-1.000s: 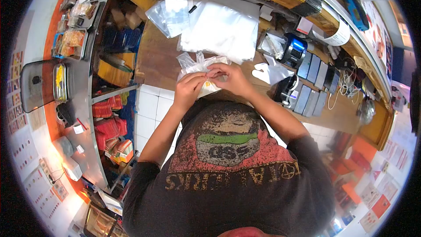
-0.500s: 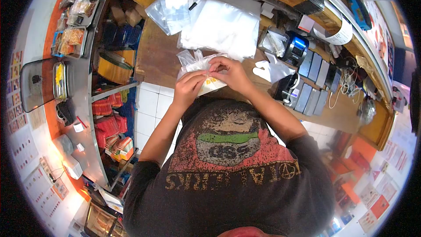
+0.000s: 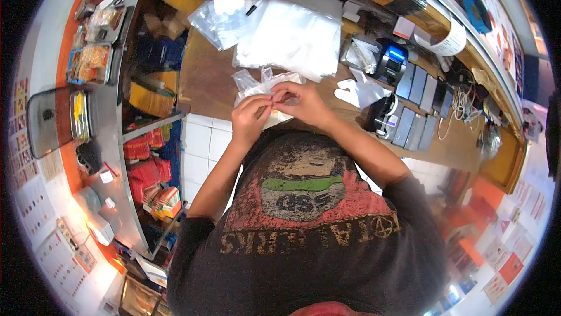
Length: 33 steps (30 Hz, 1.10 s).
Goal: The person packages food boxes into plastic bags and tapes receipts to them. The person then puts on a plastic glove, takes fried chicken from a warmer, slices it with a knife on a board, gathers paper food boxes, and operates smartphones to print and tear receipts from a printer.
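Note:
Near the desk's front edge lies a white plastic bag (image 3: 248, 81) with a yellow patch partly showing under the fingers. My left hand (image 3: 252, 118) is at the bag's left side, its thumb and fingertips pinched together. From the right, my right hand (image 3: 300, 102) meets it, also with pinched fingers. The fingertips of both hands nearly touch above the bag. Whatever small part they pinch is too small to make out.
Behind the bag lie a stack of clear plastic sheets (image 3: 292, 35) and smaller clear bags (image 3: 221, 21). To the right are a crumpled white bag (image 3: 363, 91), a black printer (image 3: 391, 63), rows of grey boxes (image 3: 416, 85) and cables (image 3: 464, 102). Shelves (image 3: 153, 126) stand at the left.
The view has shifted slightly. Both hands remain over the bag with fingertips together, and the yellow patch is now more covered by the fingers.

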Each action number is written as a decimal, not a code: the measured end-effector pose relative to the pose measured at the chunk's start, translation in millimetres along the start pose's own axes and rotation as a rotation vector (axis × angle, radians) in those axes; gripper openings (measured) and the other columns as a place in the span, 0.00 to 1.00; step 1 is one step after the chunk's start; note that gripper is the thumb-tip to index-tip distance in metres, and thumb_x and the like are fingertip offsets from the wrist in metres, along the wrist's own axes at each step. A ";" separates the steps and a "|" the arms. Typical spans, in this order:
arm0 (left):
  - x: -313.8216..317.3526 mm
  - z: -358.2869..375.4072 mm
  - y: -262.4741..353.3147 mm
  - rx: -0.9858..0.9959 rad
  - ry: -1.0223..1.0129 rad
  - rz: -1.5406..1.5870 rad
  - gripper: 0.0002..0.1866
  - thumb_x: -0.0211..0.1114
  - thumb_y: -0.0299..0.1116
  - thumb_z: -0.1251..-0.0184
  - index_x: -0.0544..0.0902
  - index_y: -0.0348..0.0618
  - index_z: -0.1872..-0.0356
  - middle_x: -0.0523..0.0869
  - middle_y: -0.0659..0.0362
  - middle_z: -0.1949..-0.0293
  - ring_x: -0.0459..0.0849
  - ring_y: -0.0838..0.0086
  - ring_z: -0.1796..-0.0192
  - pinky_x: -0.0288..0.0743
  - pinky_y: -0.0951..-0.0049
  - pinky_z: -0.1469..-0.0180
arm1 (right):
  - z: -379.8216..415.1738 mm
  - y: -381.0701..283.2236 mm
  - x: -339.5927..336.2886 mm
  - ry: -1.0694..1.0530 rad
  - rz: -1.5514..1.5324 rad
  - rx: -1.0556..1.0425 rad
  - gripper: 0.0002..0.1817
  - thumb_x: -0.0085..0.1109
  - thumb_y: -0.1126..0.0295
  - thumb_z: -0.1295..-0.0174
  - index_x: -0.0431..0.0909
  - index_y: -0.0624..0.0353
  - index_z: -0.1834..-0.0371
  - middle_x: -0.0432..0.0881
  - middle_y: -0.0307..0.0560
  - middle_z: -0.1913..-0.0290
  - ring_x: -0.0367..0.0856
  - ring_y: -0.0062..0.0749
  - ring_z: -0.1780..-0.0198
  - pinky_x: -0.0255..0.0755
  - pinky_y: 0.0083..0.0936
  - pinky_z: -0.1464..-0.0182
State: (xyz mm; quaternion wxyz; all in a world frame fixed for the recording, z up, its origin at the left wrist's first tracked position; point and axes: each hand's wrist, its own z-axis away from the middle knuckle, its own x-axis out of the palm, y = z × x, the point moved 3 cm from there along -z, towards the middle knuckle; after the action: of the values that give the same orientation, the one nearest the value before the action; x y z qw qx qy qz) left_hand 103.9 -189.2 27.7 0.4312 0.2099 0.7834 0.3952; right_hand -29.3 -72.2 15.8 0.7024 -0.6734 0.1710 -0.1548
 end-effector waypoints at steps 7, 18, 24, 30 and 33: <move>3.9 2.7 4.6 0.143 0.000 -0.079 0.04 0.67 0.19 0.41 0.85 0.36 0.65 0.88 0.51 0.59 0.87 0.59 0.57 0.80 0.66 0.52 | 0.8 3.4 1.3 0.028 0.081 -0.098 0.17 0.68 0.80 0.43 0.79 0.63 0.50 0.87 0.45 0.63 0.86 0.25 0.59 0.79 0.25 0.52; -1.4 15.5 7.9 -0.208 0.015 0.214 0.04 0.63 0.23 0.36 0.77 0.38 0.63 0.82 0.53 0.58 0.78 0.62 0.52 0.68 0.65 0.44 | 6.9 12.2 -13.1 0.249 0.327 -0.298 0.13 0.68 0.70 0.44 0.82 0.54 0.55 0.86 0.42 0.63 0.81 0.38 0.57 0.71 0.35 0.48; -15.6 -10.5 66.6 -0.022 -0.025 -0.083 0.24 0.69 0.27 0.43 0.72 0.40 0.45 0.73 0.50 0.45 0.70 0.62 0.41 0.63 0.63 0.37 | 72.1 -83.7 -186.2 1.529 0.239 -0.238 0.27 0.66 0.72 0.40 0.65 0.62 0.40 0.72 0.47 0.48 0.69 0.31 0.48 0.65 0.29 0.43; 63.7 -71.2 126.4 0.174 -0.185 0.108 0.26 0.72 0.29 0.44 0.72 0.38 0.45 0.75 0.48 0.44 0.71 0.54 0.40 0.61 0.58 0.35 | 80.6 -79.9 -252.5 1.193 -0.019 -0.360 0.26 0.67 0.79 0.42 0.68 0.64 0.41 0.81 0.39 0.63 0.73 0.24 0.58 0.70 0.24 0.49; 107.5 -102.3 158.2 0.242 -0.196 0.145 0.26 0.72 0.30 0.44 0.72 0.38 0.44 0.76 0.49 0.43 0.71 0.54 0.40 0.61 0.59 0.35 | 89.1 -73.3 -252.6 1.279 -0.022 -0.268 0.27 0.73 0.71 0.45 0.75 0.61 0.42 0.77 0.42 0.57 0.71 0.23 0.55 0.69 0.23 0.51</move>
State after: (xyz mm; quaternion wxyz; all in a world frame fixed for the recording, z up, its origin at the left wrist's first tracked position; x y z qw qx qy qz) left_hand -42.1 -67.2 131.8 0.4476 0.3537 0.7623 0.3057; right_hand -214.1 117.2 100.1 0.3701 -0.5320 0.5661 -0.5095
